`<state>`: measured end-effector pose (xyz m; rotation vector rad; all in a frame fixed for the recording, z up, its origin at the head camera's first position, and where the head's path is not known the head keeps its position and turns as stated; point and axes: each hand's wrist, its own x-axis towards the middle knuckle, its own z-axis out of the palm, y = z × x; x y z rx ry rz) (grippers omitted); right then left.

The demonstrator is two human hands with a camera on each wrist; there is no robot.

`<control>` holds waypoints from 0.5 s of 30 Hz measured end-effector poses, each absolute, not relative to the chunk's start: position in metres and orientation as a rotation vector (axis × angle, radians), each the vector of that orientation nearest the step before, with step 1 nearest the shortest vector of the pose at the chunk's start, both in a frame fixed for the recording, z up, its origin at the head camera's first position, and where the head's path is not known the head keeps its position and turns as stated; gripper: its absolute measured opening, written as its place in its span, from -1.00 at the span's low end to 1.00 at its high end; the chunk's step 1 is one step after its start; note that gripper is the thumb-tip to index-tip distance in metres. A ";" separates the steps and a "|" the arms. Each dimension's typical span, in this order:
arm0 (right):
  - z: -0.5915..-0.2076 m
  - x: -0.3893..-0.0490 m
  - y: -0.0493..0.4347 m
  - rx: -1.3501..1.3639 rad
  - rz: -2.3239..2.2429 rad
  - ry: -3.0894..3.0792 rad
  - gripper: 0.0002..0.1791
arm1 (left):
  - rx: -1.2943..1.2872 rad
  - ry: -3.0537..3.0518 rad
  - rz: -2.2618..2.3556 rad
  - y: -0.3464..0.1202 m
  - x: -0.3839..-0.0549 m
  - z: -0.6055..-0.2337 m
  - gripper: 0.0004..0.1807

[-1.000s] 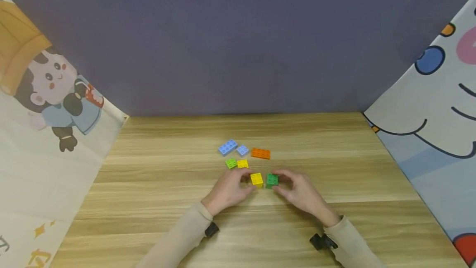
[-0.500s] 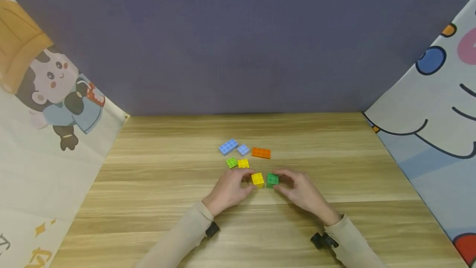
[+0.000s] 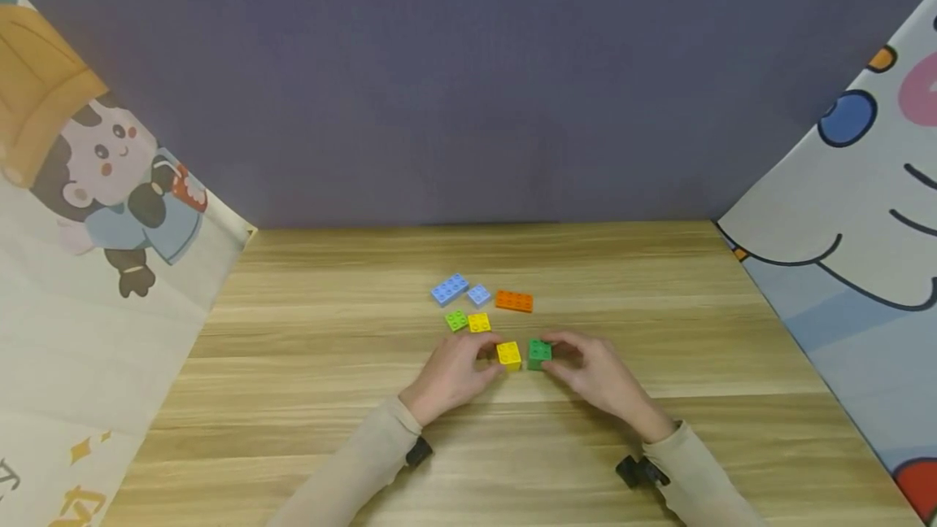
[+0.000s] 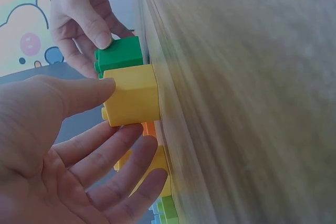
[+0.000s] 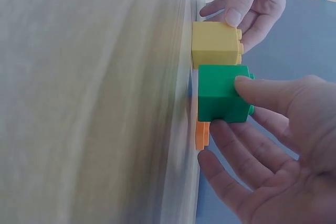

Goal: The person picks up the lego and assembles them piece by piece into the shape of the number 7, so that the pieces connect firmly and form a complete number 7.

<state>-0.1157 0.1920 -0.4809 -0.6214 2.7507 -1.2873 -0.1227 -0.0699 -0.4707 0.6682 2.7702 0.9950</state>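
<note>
Between thumb and fingers my left hand (image 3: pixel 455 374) pinches a yellow building brick (image 3: pixel 508 356), a two-by-two block with studs on top. My right hand (image 3: pixel 596 372) grips a green building brick (image 3: pixel 539 354) of like size in the same way. Both bricks stand upright at the tabletop, side by side with a narrow gap in the head view. In the left wrist view, the thumb lies on the near face of the yellow brick (image 4: pixel 132 97), fingers beneath it. The right wrist view has the thumb on the green brick (image 5: pixel 220 93), fingertips on its far side.
Behind the hands lie a long blue brick (image 3: pixel 450 289), a small blue brick (image 3: pixel 479 294), an orange brick (image 3: pixel 515 301), a lime brick (image 3: pixel 456 320) and another yellow brick (image 3: pixel 479 322). A dark panel (image 3: pixel 483 104) rises behind the wooden table (image 3: pixel 329 267).
The green brick has shifted slightly to the right with my right hand, and the gap to the yellow brick is a little wider. My left hand keeps its hold almost unmoved.
</note>
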 end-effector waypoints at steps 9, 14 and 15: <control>-0.476 -0.116 0.192 -0.605 -1.254 2.787 -0.56 | 0.669 2.758 1.010 -0.071 -0.123 -0.470 -0.53; -0.473 -0.117 0.193 -0.611 -1.241 2.812 -0.54 | 0.665 2.752 1.019 -0.071 -0.124 -0.471 -0.53; -0.472 -0.118 0.193 -0.617 -1.240 2.811 -0.54 | 0.664 2.749 1.023 -0.071 -0.124 -0.471 -0.53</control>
